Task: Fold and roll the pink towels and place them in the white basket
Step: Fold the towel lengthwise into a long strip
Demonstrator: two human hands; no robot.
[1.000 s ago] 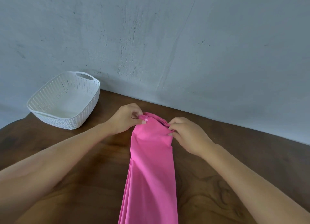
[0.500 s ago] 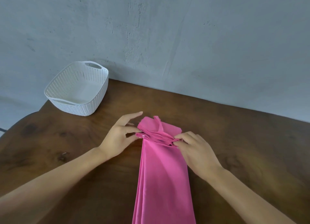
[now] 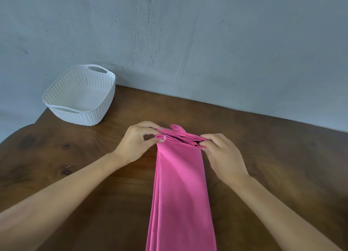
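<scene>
Here, the pink towel (image 3: 180, 190) is lying as a long folded strip on the wooden table (image 3: 75, 175), long axis running 6 to 12 o'clock. Left hand (image 3: 137, 141) and right hand (image 3: 224, 154) are pinching its turned-over far end. The white basket (image 3: 81, 94) is sitting at 10 o'clock.

Soft, even daylight, muted bluish cast, faint shadows under the hands (image 3: 139, 139), sharp centre, wide-angle bowing at the edges

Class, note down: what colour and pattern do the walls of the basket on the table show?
In the head view, the basket is white, its walls patterned with rows of small perforations.
</scene>
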